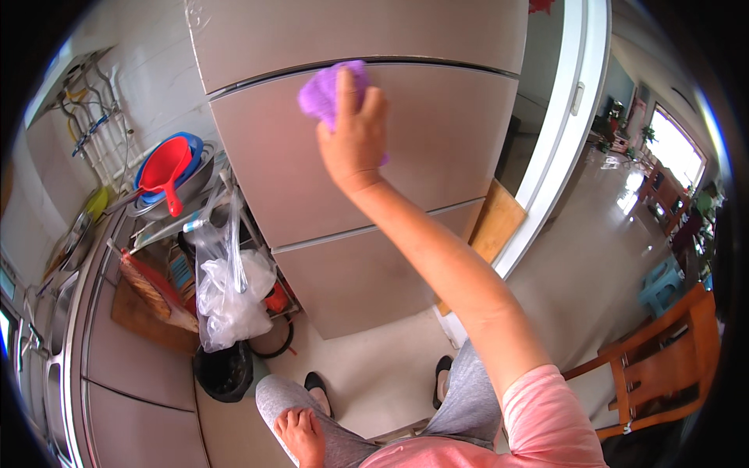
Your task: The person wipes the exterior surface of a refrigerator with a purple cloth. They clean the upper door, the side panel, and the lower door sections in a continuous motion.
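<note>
My right hand (pixel 357 128) presses a bunched purple cloth (pixel 320 96) against the middle door of a refrigerator (pixel 445 128), just under the dark gap below the upper door. The fingers point up, and a bit of the cloth shows past the far side of the hand. Down at the bottom, my left hand (pixel 301 436) rests on my grey-trousered thigh, its fingers loosely curled and no object visible in it.
To the left, a red plastic dipper (pixel 167 167) lies on stacked basins above a rack. Clear plastic bags (pixel 234 298) hang over a black-lined bin (pixel 223 371). A wooden board (pixel 497 219) leans beside the sliding door frame (pixel 562 146); a wooden chair (pixel 661 374) stands at right.
</note>
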Demonstrator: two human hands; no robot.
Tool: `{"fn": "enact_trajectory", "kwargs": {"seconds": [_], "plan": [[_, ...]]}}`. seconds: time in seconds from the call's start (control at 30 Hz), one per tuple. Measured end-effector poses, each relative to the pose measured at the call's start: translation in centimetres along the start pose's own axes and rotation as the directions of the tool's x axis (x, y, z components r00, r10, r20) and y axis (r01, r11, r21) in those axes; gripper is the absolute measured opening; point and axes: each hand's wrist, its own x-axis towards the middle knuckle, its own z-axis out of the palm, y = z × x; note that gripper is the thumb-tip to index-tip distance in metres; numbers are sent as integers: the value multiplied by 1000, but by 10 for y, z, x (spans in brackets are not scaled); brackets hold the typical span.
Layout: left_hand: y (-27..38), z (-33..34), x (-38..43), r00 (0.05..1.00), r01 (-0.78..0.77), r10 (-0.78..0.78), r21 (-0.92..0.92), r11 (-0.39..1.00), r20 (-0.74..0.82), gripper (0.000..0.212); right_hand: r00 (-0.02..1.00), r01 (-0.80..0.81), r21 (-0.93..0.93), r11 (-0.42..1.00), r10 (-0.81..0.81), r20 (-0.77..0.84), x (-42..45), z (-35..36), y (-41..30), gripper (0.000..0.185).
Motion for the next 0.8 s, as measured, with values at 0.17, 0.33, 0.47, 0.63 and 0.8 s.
{"fn": "enact_trajectory", "kwargs": {"seconds": [0.17, 0.33, 0.47, 0.63, 0.8], "plan": [[-6, 5, -2, 1000, -15, 15, -5, 1000, -4, 5, 963, 261, 12, 965, -262, 61, -21, 22, -46, 53], [-18, 11, -9, 1000, 0, 0, -8, 1000, -24, 6, 870, 459, 162, 874, -479, 116, -27, 15, -34, 54], [-16, 6, -9, 999, 21, -22, -27, 999, -34, 4, 915, 333, 81, 939, -343, 213, -20, -21, 26, 68], [-21, 7, -13, 997, 34, -36, -30, 999, -64, 4, 999, -37, -37, 999, 38, 30, 3, -51, 99, 77], [-24, 4, -13, 997, 47, -51, -53, 997, -65, 6, 970, -239, -50, 970, 236, -48, 15, -32, 81, 83]]}}
